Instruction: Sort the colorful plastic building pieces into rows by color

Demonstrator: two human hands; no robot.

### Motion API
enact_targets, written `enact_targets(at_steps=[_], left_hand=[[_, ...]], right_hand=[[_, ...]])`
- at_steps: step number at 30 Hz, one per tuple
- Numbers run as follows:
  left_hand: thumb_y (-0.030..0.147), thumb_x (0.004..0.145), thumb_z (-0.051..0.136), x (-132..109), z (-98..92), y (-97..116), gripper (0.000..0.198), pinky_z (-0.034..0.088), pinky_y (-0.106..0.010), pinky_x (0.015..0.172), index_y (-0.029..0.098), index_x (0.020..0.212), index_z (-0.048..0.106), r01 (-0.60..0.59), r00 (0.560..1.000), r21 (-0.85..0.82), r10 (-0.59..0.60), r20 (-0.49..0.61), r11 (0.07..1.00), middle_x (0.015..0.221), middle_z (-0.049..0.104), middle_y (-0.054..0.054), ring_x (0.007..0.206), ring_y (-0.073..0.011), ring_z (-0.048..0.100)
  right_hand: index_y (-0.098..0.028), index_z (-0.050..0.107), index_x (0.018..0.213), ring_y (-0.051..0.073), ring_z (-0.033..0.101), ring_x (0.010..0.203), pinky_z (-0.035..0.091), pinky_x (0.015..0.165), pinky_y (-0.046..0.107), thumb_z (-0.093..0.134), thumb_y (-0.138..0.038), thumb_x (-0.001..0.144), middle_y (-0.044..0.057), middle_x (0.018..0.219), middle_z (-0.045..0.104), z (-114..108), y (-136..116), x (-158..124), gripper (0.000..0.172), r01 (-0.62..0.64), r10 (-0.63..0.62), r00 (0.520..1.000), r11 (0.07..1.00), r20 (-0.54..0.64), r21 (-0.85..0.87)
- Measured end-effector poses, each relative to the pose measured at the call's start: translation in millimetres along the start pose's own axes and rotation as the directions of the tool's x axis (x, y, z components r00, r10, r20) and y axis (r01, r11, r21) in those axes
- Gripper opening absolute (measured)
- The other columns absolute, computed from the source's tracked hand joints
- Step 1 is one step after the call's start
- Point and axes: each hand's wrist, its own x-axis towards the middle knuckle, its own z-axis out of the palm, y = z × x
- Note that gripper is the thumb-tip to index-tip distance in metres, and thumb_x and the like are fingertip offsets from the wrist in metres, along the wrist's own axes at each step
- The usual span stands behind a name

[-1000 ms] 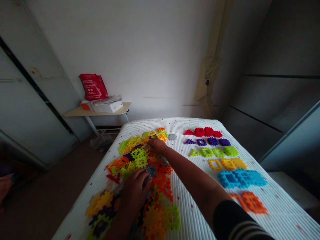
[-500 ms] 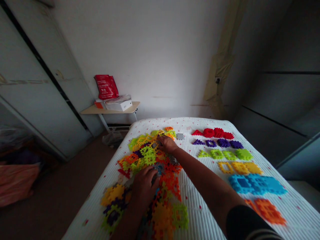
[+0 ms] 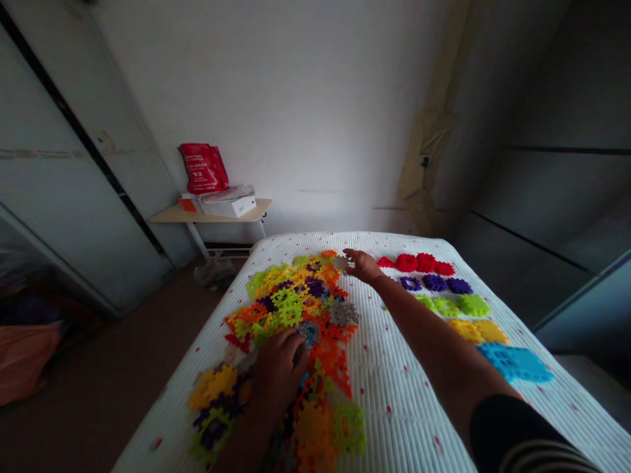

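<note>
Head view, item by item. Right hand (image 3: 362, 266): since the earlier frames it has lifted off the heap and now reaches forward, palm down and fingers extended, partly open. Its fingertips meet a grey interlocking plastic tile (image 3: 340, 263); whether they grip it, I cannot tell. That tile is squarish with notched edges, so it shows no clear long axis, and it sits at the heap's upper right edge, just left of the red row.

Left hand (image 3: 279, 368): unchanged in place, resting palm down with fingers curled on the heap of interlocking plastic tiles (image 3: 290, 315). Anything held beneath it is hidden. The heap is mixed and overlapping, its lattice-like pieces in orange, lime, yellow and purple, and it runs lengthwise down the white ribbed mattress (image 3: 399, 394), which is flecked with red.

Sorted colour rows (image 3: 434, 284), right of the right forearm: red, purple, lime, yellow and blue, stacked one below another, each running across the mattress.
</note>
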Motion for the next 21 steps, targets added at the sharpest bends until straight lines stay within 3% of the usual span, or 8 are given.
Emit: enact_targets(at_steps=[3, 7, 16, 21], left_hand=[[0.030, 0.081, 0.052, 0, 1.2, 0, 0.022, 0.045, -0.043, 0.091, 0.022, 0.093, 0.068, -0.004, 1.000, 0.002, 0.004, -0.006, 1.000, 0.109, 0.066, -0.008, 0.101, -0.0238, 0.059], [0.032, 0.083, 0.049, -1, 0.9, 0, 0.025, 0.045, -0.042, 0.092, 0.021, 0.095, 0.068, -0.013, 1.000, 0.016, 0.013, 0.005, 1.000, 0.109, 0.065, -0.008, 0.102, -0.0237, 0.059], [0.032, 0.083, 0.049, 0, -1.3, 0, 0.025, 0.045, -0.043, 0.091, 0.021, 0.094, 0.069, -0.020, 1.000, 0.004, 0.020, 0.000, 1.000, 0.109, 0.065, -0.008, 0.102, -0.0240, 0.059], [0.031, 0.082, 0.050, 0, -1.5, 1, 0.024, 0.046, -0.043, 0.091, 0.021, 0.094, 0.068, -0.009, 1.000, 0.002, 0.009, 0.000, 1.000, 0.109, 0.066, -0.008, 0.101, -0.0240, 0.059]], right_hand=[[-0.015, 0.048, 0.130, 0.019, 0.062, 0.096, 0.046, 0.083, 0.027, 0.061, -0.015, 0.075, 0.010, 0.113, 0.064, -3, 26, -2, 0.056, -0.056, 0.057, 0.998, 0.998, 0.033, -0.023], [-0.015, 0.050, 0.129, 0.017, 0.064, 0.093, 0.047, 0.080, 0.024, 0.062, -0.014, 0.074, 0.010, 0.111, 0.066, 1, 41, -5, 0.057, -0.092, 0.096, 0.991, 0.995, 0.091, -0.047], [-0.018, 0.052, 0.129, 0.020, 0.063, 0.097, 0.047, 0.083, 0.027, 0.063, -0.014, 0.075, 0.010, 0.111, 0.066, 13, 42, -2, 0.055, -0.075, 0.085, 0.985, 0.995, 0.148, -0.071], [-0.016, 0.053, 0.125, 0.021, 0.061, 0.101, 0.047, 0.087, 0.035, 0.063, -0.015, 0.078, 0.010, 0.116, 0.063, 12, 40, -3, 0.049, -0.047, 0.055, 0.985, 0.997, 0.166, -0.056]])
